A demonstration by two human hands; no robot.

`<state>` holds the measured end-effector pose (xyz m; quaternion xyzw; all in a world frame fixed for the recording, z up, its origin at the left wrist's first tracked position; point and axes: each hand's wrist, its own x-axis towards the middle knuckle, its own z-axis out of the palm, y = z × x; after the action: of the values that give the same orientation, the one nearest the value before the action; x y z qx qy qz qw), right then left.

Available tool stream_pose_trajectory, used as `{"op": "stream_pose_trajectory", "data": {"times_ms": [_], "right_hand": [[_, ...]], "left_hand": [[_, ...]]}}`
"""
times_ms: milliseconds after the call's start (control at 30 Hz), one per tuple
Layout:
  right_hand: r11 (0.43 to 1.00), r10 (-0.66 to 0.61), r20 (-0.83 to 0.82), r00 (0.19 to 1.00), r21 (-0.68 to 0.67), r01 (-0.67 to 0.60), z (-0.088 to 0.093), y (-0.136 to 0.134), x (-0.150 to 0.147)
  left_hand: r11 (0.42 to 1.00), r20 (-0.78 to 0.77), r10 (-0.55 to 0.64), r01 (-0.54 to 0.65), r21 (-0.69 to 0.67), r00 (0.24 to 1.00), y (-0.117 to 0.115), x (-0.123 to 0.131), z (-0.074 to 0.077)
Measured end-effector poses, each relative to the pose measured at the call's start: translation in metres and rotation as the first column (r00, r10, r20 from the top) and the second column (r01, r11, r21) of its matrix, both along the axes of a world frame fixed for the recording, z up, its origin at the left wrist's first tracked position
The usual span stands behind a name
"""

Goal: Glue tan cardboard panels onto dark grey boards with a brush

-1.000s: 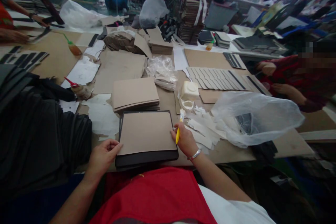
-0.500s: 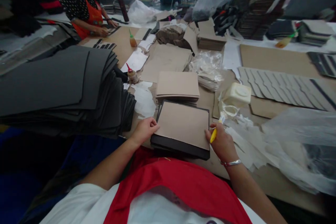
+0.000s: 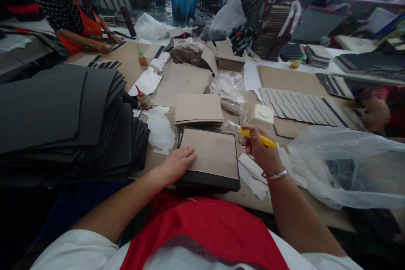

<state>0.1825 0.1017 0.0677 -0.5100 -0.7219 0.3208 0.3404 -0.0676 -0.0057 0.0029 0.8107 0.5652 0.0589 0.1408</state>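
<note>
A brown cardboard panel [image 3: 212, 152] lies on a black sheet [image 3: 209, 182] at the table's near edge. My left hand [image 3: 177, 163] rests flat on the panel's left side, fingers stretched out. My right hand [image 3: 261, 148] hovers just right of the panel, closed round a yellow-handled brush [image 3: 253, 134] whose white bristles point left over the panel's far right corner. A white glue tub [image 3: 261, 114] stands just beyond the brush. A stack of brown panels [image 3: 198, 109] lies behind the panel.
A tall pile of dark grey sheets [image 3: 60, 114] fills the left. A clear plastic bag [image 3: 348, 164] lies at right. Glue bottles [image 3: 143, 99], paper scraps [image 3: 160, 128] and grey strips [image 3: 303, 105] cover the table. One person [image 3: 76, 21] works far left; another's hand [image 3: 375, 112] shows at right.
My right hand lifted off the panel's right edge and swung the brush to point left. My left hand moved from the panel's edge onto its surface, flat.
</note>
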Motion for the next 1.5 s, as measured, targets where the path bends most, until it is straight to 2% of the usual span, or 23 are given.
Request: {"op": "stream_pose_trajectory", "data": {"times_ms": [67, 133, 233, 300, 400, 533, 633, 800, 867, 933, 967, 1067, 1133, 1233, 1333, 1500], "right_hand": [[0.967, 0.081, -0.213, 0.974, -0.222, -0.129, 0.002, 0.010, -0.034], [0.909, 0.124, -0.315, 0.941, -0.344, -0.235, -0.004, 0.019, -0.071], [0.870, 0.172, -0.323, 0.930, -0.392, -0.297, -0.020, 0.029, -0.112], [0.878, 0.199, -0.265, 0.943, -0.378, -0.292, -0.029, 0.033, -0.117], [0.919, 0.177, -0.162, 0.971, -0.325, -0.222, -0.033, 0.038, -0.089], [0.960, 0.030, -0.059, 0.998, -0.277, -0.046, -0.027, 0.040, -0.019], [0.970, -0.058, -0.034, 0.998, -0.239, 0.048, -0.020, 0.033, 0.017], [0.979, -0.131, -0.205, 0.970, -0.183, 0.093, -0.005, 0.012, 0.039], [0.985, -0.124, -0.275, 0.953, -0.154, 0.083, -0.008, 0.001, 0.052], [0.991, -0.096, -0.261, 0.961, -0.116, 0.067, -0.025, -0.012, 0.071], [0.994, -0.079, -0.211, 0.974, -0.094, 0.060, -0.040, -0.019, 0.081], [0.998, -0.064, 0.135, 0.989, -0.009, 0.066, -0.103, -0.043, 0.105], [0.996, -0.082, 0.446, 0.891, 0.061, 0.061, -0.149, -0.058, 0.110], [0.991, -0.034, 0.649, 0.760, 0.123, -0.060, -0.200, -0.076, 0.109], [0.981, -0.022, 0.671, 0.742, 0.156, -0.112, -0.224, -0.086, 0.110], [0.975, -0.040, 0.637, 0.770, 0.192, -0.108, -0.233, -0.084, 0.122]], "left_hand": [[1.000, -0.013, -0.005, 0.006, 0.021, 1.000, 0.000, 0.002, 0.000], [0.999, -0.025, -0.009, 0.010, 0.037, 1.000, 0.000, 0.004, 0.001], [0.998, -0.055, -0.017, 0.020, 0.057, 0.998, 0.000, 0.006, 0.003], [0.997, -0.076, -0.022, 0.027, 0.069, 0.997, 0.001, 0.007, 0.004], [0.996, -0.070, -0.014, 0.020, 0.083, 0.997, 0.001, 0.009, 0.004], [0.996, -0.021, -0.007, 0.008, 0.089, 1.000, 0.002, 0.010, 0.004], [0.995, -0.055, -0.003, 0.009, 0.103, 0.998, 0.003, 0.011, 0.003], [0.992, -0.154, -0.030, 0.048, 0.114, 0.988, 0.007, 0.016, 0.003], [0.992, -0.159, -0.018, 0.037, 0.120, 0.987, 0.007, 0.018, 0.003], [0.992, -0.164, -0.001, 0.022, 0.127, 0.986, 0.006, 0.020, 0.002], [0.992, -0.171, 0.007, 0.015, 0.128, 0.985, 0.005, 0.020, 0.002], [0.993, -0.197, 0.016, 0.007, 0.118, 0.980, 0.003, 0.023, 0.003], [0.994, -0.214, 0.025, -0.001, 0.111, 0.976, 0.003, 0.025, 0.004], [0.995, -0.240, 0.041, -0.018, 0.096, 0.970, 0.003, 0.027, 0.005], [0.996, -0.242, 0.058, -0.039, 0.082, 0.969, 0.001, 0.028, 0.005], [0.997, -0.262, 0.072, -0.067, 0.026, 0.962, -0.002, 0.030, 0.009]]}}
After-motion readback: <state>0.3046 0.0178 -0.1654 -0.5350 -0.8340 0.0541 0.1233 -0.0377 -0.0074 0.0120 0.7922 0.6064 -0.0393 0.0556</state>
